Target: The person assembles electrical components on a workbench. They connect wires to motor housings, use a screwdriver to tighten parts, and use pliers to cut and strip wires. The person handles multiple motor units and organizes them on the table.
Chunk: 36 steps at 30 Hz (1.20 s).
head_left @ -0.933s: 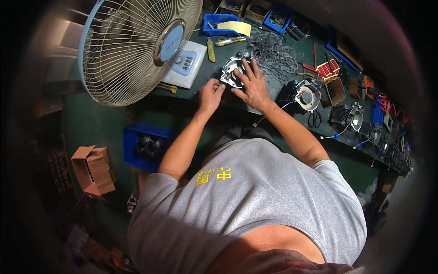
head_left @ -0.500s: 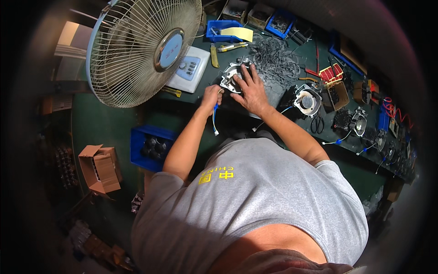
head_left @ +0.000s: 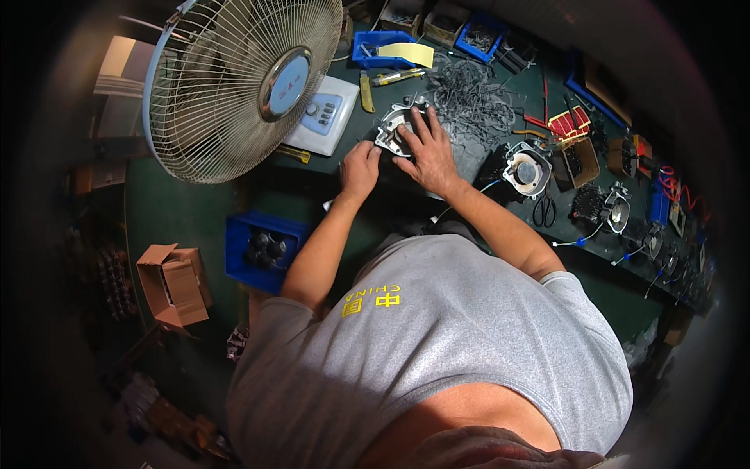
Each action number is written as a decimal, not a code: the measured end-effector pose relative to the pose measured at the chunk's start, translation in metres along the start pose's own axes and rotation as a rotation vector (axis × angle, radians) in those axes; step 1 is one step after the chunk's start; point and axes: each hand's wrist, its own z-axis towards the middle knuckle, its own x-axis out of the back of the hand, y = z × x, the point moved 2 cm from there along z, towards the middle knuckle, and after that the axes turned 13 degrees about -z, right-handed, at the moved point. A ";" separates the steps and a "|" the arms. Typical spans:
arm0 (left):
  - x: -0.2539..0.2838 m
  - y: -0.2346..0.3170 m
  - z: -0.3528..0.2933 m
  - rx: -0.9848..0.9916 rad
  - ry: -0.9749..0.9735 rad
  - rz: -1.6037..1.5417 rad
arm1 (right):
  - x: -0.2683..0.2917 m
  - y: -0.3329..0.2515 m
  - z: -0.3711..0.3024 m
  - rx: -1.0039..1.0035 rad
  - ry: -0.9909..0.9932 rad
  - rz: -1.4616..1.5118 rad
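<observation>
A round silver metal housing (head_left: 388, 141) lies on the bench in front of me. My right hand (head_left: 428, 156) rests over it, fingers stretched across its right side and far edge, holding it against the bench. Close to the housing's near left edge, my left hand (head_left: 360, 169) is closed in a pinch on its cable, which is mostly hidden by the hand. A small white connector (head_left: 327, 206) shows beside my left wrist. Right of my hands stands another similar housing (head_left: 526, 173) with a cable hanging over the bench edge.
A large fan (head_left: 250, 86) stands at the left. Behind the housing lies a heap of dark cable ties or wires (head_left: 471, 98). Blue bins (head_left: 384, 50), a yellow cutter (head_left: 366, 92), scissors (head_left: 544, 209) and more housings (head_left: 616, 211) occupy the bench. A blue crate (head_left: 242, 270) sits lower left.
My left hand has turned and shifted slightly left, and the cable that hung below it has swung left behind the wrist. My right hand stays on the housing.
</observation>
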 end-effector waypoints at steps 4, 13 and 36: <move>-0.001 -0.027 0.011 0.720 -0.235 -0.730 | 0.004 -0.002 0.001 0.009 -0.011 -0.039; 0.009 0.026 0.000 0.054 -0.013 0.106 | -0.001 0.000 0.001 -0.003 0.006 -0.007; 0.011 0.017 0.002 -0.085 0.005 0.069 | -0.004 0.002 0.001 0.006 -0.005 -0.024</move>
